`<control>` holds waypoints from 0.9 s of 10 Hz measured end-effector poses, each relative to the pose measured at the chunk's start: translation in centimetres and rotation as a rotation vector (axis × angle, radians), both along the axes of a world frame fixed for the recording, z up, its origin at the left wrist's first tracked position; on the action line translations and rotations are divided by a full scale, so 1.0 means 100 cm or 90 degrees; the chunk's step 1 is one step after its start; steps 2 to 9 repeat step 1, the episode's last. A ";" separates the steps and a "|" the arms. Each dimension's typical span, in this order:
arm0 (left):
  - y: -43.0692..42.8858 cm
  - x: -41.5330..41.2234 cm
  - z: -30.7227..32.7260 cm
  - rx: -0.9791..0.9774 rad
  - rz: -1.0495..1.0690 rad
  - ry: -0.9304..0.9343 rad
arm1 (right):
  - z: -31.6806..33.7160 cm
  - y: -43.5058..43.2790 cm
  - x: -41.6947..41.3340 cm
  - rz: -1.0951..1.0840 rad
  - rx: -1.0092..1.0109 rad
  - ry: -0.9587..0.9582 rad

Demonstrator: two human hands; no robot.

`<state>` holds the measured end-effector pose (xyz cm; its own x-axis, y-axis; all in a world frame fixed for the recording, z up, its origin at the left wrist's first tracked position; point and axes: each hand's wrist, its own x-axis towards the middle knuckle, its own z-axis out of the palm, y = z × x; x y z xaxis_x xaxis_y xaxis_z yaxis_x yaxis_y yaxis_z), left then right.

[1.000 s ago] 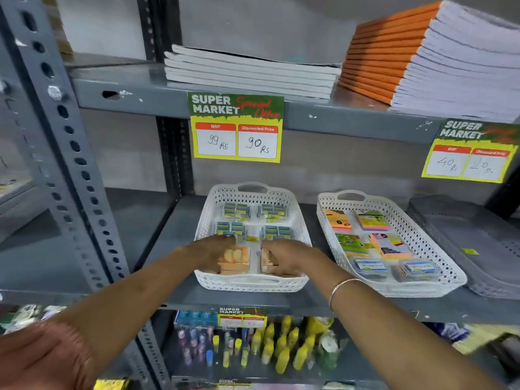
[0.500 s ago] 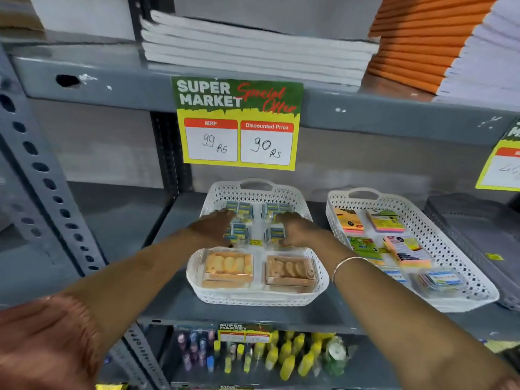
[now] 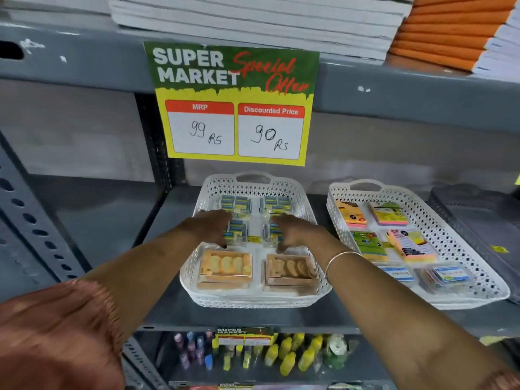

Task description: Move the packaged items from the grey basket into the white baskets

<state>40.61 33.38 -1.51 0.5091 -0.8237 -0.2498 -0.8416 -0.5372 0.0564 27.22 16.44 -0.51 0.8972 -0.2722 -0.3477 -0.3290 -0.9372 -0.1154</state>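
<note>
From the head camera, both hands have moved back from the front of the left white basket (image 3: pixel 254 301) to its middle row. A moment ago they were setting down the two orange packs (image 3: pixel 226 268), which now lie side by side at the basket's front edge, so that pair is done. The left hand (image 3: pixel 213 228) rests flat, fingers spread, on a blue-and-yellow pack (image 3: pixel 235 232). The right hand (image 3: pixel 292 230) rests the same way on the pack beside it. I cannot tell if either hand is gripping.

I think the hands are tidying the packs.

I count four blue-and-yellow packs and two orange ones here. The right white basket (image 3: pixel 461 249) holds about six packs. The grey basket (image 3: pixel 478 220) sits at the shelf's right end, looking empty.
</note>
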 end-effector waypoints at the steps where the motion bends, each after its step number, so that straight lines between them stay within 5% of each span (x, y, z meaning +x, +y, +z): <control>1: 0.000 -0.006 0.004 -0.015 0.017 -0.017 | 0.008 0.005 -0.005 -0.018 0.013 -0.032; 9: 0.000 -0.006 0.004 -0.015 0.017 -0.017 | 0.008 0.005 -0.005 -0.018 0.013 -0.032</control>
